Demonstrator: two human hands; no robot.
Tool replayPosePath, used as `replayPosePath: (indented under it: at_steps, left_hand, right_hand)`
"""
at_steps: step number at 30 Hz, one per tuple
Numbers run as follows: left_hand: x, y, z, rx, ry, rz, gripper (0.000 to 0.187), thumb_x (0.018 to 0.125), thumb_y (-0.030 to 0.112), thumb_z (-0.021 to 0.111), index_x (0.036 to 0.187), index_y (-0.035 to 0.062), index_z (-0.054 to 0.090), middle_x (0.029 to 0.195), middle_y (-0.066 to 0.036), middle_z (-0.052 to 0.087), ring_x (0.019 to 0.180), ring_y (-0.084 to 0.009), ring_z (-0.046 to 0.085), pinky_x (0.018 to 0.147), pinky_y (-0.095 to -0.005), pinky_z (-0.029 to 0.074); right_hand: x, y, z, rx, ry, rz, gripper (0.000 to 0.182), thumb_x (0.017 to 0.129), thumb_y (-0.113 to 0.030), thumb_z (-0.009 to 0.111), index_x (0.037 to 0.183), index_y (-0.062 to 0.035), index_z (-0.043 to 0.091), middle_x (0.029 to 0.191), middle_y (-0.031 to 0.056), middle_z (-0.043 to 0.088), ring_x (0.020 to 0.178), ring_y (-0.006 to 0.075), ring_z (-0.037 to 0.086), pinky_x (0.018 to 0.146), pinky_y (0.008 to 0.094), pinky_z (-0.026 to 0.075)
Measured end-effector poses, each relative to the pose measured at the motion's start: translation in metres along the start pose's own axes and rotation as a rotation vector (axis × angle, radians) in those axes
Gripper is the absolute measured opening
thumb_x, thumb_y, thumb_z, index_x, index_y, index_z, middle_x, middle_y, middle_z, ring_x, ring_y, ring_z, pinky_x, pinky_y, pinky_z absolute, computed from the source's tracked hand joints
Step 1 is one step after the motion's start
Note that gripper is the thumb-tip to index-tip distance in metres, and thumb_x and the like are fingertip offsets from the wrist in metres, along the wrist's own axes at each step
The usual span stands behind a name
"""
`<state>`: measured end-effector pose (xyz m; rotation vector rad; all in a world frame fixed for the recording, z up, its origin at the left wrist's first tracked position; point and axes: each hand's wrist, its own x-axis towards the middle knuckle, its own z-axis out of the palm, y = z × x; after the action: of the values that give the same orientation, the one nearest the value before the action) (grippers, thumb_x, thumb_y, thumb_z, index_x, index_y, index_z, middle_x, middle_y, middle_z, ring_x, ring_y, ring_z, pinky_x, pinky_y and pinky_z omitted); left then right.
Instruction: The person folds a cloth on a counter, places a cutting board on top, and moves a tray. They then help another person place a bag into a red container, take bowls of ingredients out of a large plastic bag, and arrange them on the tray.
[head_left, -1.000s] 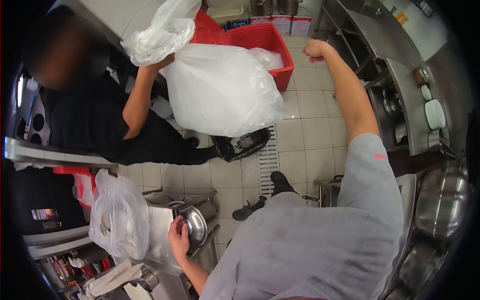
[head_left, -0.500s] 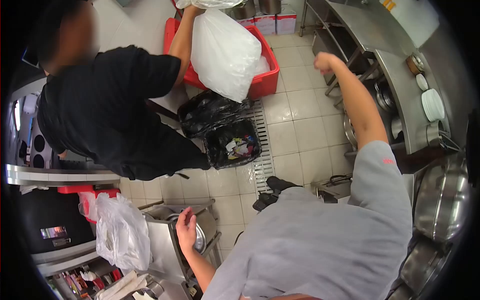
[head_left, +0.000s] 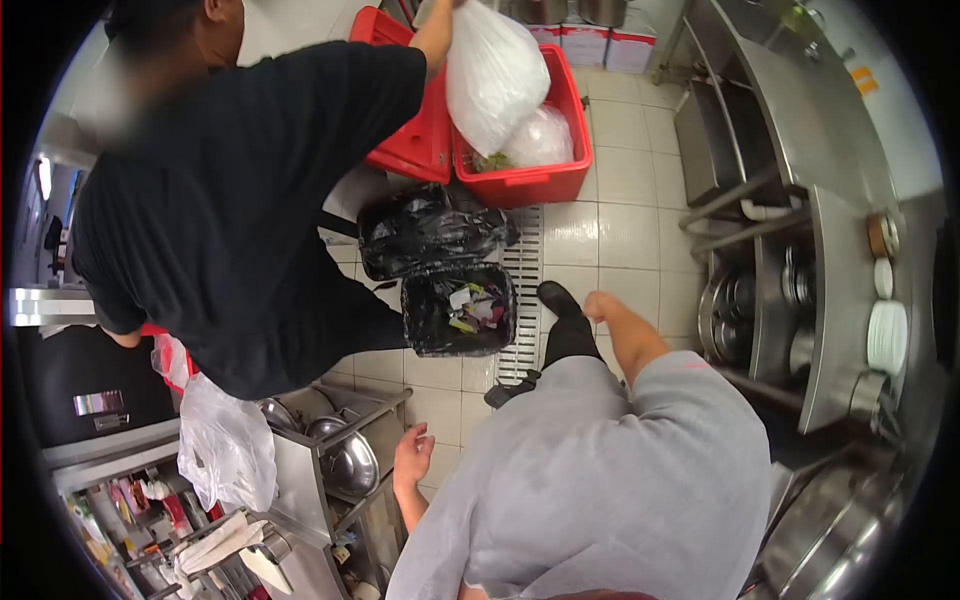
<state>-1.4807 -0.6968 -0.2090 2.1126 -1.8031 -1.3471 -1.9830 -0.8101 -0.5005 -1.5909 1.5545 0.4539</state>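
Observation:
My left hand (head_left: 413,457) hangs low beside a metal rack (head_left: 350,430), its fingers apart and nothing in them. Near my front shoe (head_left: 558,299), my right hand (head_left: 598,306) is in the air with its fingers curled; whether it holds anything is hidden. A bin lined with a black bag (head_left: 459,310) stands on the floor ahead, with scraps inside. Behind it is a second black bag (head_left: 430,232). A co-worker in black (head_left: 240,200) holds a full white plastic bag (head_left: 493,75) over an open red cooler (head_left: 525,188), which contains another clear bag (head_left: 541,138).
Steel shelving (head_left: 820,230) with pots and white plates (head_left: 887,337) runs along the right. A floor drain grate (head_left: 522,255) crosses the tiles. At the left, a clear plastic bag (head_left: 228,445) hangs by a counter. Boxes (head_left: 585,45) stand at the back.
My right arm has lowered and drawn closer to my body. My left hand now appears nearer the rack's right side. The view has shifted, and a step forward shows in my shoe. The cooler's contents show more.

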Motion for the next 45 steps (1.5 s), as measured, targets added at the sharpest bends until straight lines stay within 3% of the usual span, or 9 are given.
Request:
replayPosePath:
  at_steps: [1, 5, 9, 13, 24, 35, 38, 41, 45]
  left_hand:
    - [0.002, 0.013, 0.007, -0.086, 0.041, -0.077, 0.039, 0.083, 0.019, 0.061, 0.118, 0.0019, 0.056, 0.113, -0.016, 0.061, 0.097, -0.0234, 0.062, 0.083, -0.0333, 0.048]
    - [0.006, 0.064, 0.031, -0.244, 0.092, -0.154, 0.039, 0.086, 0.017, 0.06, 0.121, 0.0009, 0.053, 0.113, -0.015, 0.061, 0.098, -0.0214, 0.061, 0.084, -0.0314, 0.048]
    - [-0.003, 0.113, 0.045, -0.347, 0.203, -0.219, 0.038, 0.088, 0.017, 0.058, 0.122, 0.0008, 0.051, 0.112, -0.013, 0.061, 0.099, -0.02, 0.06, 0.084, -0.03, 0.047]
    - [-0.02, 0.094, 0.082, -0.481, 0.259, -0.242, 0.039, 0.088, 0.017, 0.058, 0.123, 0.0011, 0.051, 0.11, -0.013, 0.062, 0.099, -0.0203, 0.06, 0.084, -0.0312, 0.048]
    - [-0.042, 0.062, 0.127, -0.515, 0.306, -0.402, 0.035, 0.087, 0.015, 0.06, 0.118, -0.0003, 0.055, 0.101, -0.013, 0.064, 0.089, -0.0169, 0.06, 0.078, -0.0298, 0.048]
    - [-0.021, 0.108, 0.094, -0.453, 0.335, -0.42, 0.036, 0.089, 0.02, 0.057, 0.117, -0.0012, 0.054, 0.107, -0.016, 0.063, 0.095, -0.0235, 0.061, 0.08, -0.0328, 0.048]
    - [-0.015, 0.097, 0.09, -0.492, 0.368, -0.351, 0.036, 0.089, 0.019, 0.057, 0.118, -0.001, 0.053, 0.109, -0.014, 0.062, 0.096, -0.022, 0.06, 0.083, -0.0316, 0.047]
    - [-0.031, 0.077, 0.072, -0.65, 0.511, -0.414, 0.031, 0.09, 0.011, 0.054, 0.119, -0.0007, 0.053, 0.107, -0.013, 0.062, 0.093, -0.0171, 0.059, 0.083, -0.029, 0.046]
    - [-0.066, 0.014, 0.041, -0.605, 0.541, -0.37, 0.037, 0.089, 0.011, 0.056, 0.124, -0.0004, 0.048, 0.106, -0.012, 0.061, 0.092, -0.0166, 0.058, 0.083, -0.0277, 0.046]
  right_hand:
    - [0.046, 0.012, 0.02, -0.317, 0.05, -0.366, 0.017, 0.076, -0.015, 0.058, 0.085, -0.0031, 0.068, 0.076, 0.012, 0.067, 0.063, 0.0212, 0.065, 0.057, 0.037, 0.053]
    - [0.019, -0.063, -0.065, 0.224, -0.02, -0.246, 0.024, 0.066, -0.013, 0.055, 0.081, -0.0024, 0.071, 0.093, 0.0177, 0.066, 0.086, 0.0344, 0.063, 0.077, 0.0418, 0.05]
    - [0.042, -0.074, -0.128, -0.123, -0.328, -0.195, 0.026, 0.071, -0.012, 0.054, 0.09, -0.0038, 0.07, 0.099, 0.0164, 0.066, 0.092, 0.0334, 0.063, 0.08, 0.041, 0.05]
    - [0.089, -0.038, -0.177, -0.064, 0.114, -0.073, 0.028, 0.07, -0.013, 0.051, 0.088, 0.0006, 0.068, 0.089, 0.0183, 0.067, 0.081, 0.0326, 0.066, 0.068, 0.0416, 0.052]
    - [0.104, -0.059, -0.436, 0.198, 0.263, 0.406, 0.053, 0.085, -0.018, 0.047, 0.135, -0.0049, 0.038, 0.132, 0.0164, 0.048, 0.12, 0.0288, 0.049, 0.098, 0.0403, 0.042]
    - [0.122, -0.059, -0.3, 0.121, 0.147, 0.237, 0.035, 0.078, -0.022, 0.054, 0.108, -0.007, 0.065, 0.117, 0.0152, 0.06, 0.11, 0.0301, 0.057, 0.091, 0.0424, 0.046]
    - [0.112, -0.059, -0.221, 0.03, -0.268, 0.112, 0.035, 0.078, -0.022, 0.054, 0.109, -0.0075, 0.064, 0.113, 0.016, 0.062, 0.102, 0.0302, 0.061, 0.087, 0.0402, 0.048]
    - [0.102, -0.049, -0.182, 0.117, -0.212, 0.214, 0.032, 0.072, -0.016, 0.053, 0.097, 0.0009, 0.065, 0.088, 0.0189, 0.066, 0.071, 0.0267, 0.065, 0.067, 0.0402, 0.051]
    - [0.122, -0.03, -0.267, 0.165, 0.326, 0.254, 0.055, 0.078, -0.022, 0.055, 0.127, -0.0001, 0.042, 0.101, 0.022, 0.064, 0.09, 0.0299, 0.065, 0.077, 0.0423, 0.051]
